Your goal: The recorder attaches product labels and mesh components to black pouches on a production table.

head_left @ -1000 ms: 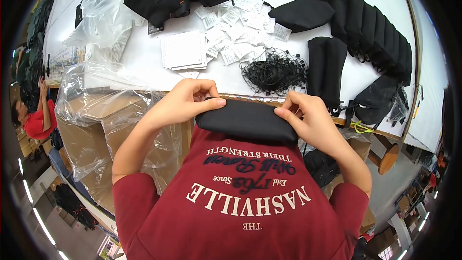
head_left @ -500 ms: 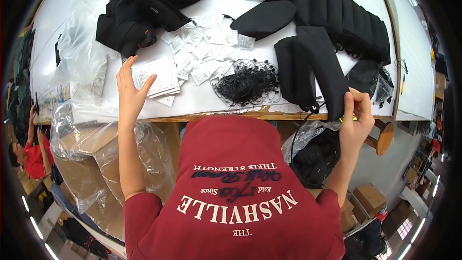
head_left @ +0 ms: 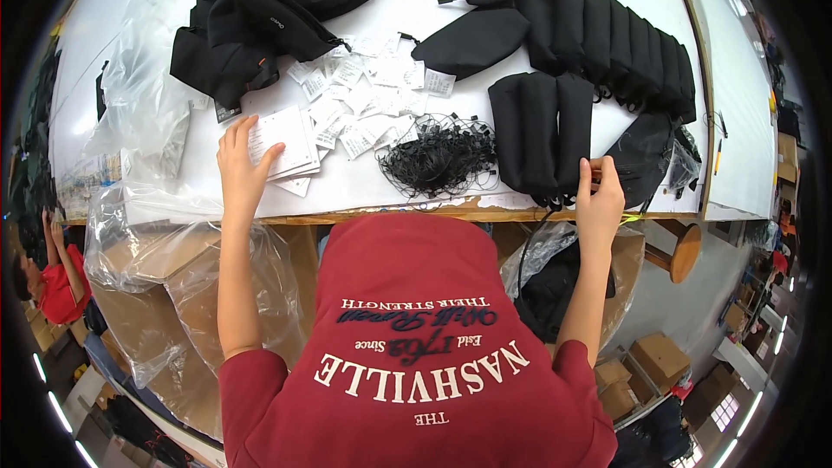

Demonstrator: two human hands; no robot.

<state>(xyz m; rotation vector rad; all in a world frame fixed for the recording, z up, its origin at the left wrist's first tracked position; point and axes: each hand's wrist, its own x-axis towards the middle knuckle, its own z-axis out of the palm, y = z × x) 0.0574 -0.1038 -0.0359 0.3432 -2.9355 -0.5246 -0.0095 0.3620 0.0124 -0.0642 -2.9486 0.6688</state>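
My right hand (head_left: 601,189) pinches the near right corner of a black fabric pouch (head_left: 574,126). That long, padded pouch lies beside two similar black pouches (head_left: 524,134), side against side, near the table's front edge. On the left, my left hand (head_left: 245,165) rests at the edge of a stack of white printed cards (head_left: 286,143). Its fingers are apart and the thumb lies over the cards. Between my hands sits a tangled heap of thin black cords (head_left: 438,156). Small white packets (head_left: 360,100) are scattered behind it.
A row of black pouches (head_left: 607,43) curves along the back right. Black bags (head_left: 225,43) are piled at the back left, beside clear plastic (head_left: 139,87). Below the table's edge stands a plastic-lined carton (head_left: 191,295). A round wooden stool (head_left: 685,253) is at right.
The pouch in my right hand has come down and left, from tilted to lying beside the other two. My left hand has shifted slightly down, closer over the cards.
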